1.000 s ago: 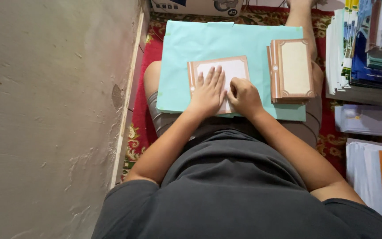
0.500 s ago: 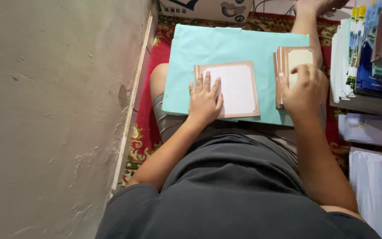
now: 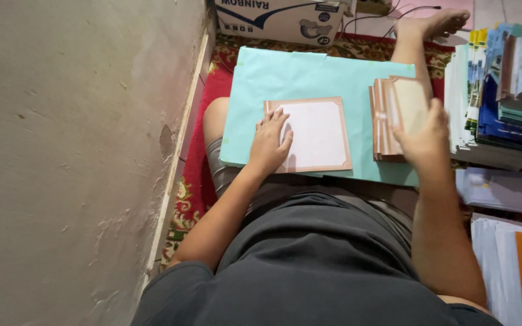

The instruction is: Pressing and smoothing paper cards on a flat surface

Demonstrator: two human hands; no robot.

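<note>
Your left hand (image 3: pixel 270 145) lies flat and open, fingers spread, on the left edge of the white sheet with the brown border (image 3: pixel 310 135), pinning it to the turquoise sheet (image 3: pixel 309 72) that covers your lap. Your right hand (image 3: pixel 425 140) is closed around a single brown-edged card (image 3: pixel 411 104), lifted and tilted off the stack of similar cards (image 3: pixel 383 121) just right of the white sheet.

To do this well, keep that left palm pressing evenly so the bordered sheet does not slide on the smooth turquoise sheet, and bring the card over level, lined up corner to corner with the brown border, before you let go. Grip it by the near edge only, so its face stays unbent.

The card is motion-blurred, so its face is hard to make out. Your right fingertips hide behind it. How many cards remain in the stack is unclear. The pile of books and papers (image 3: pixel 502 90) on your right is cut off by the frame.
</note>
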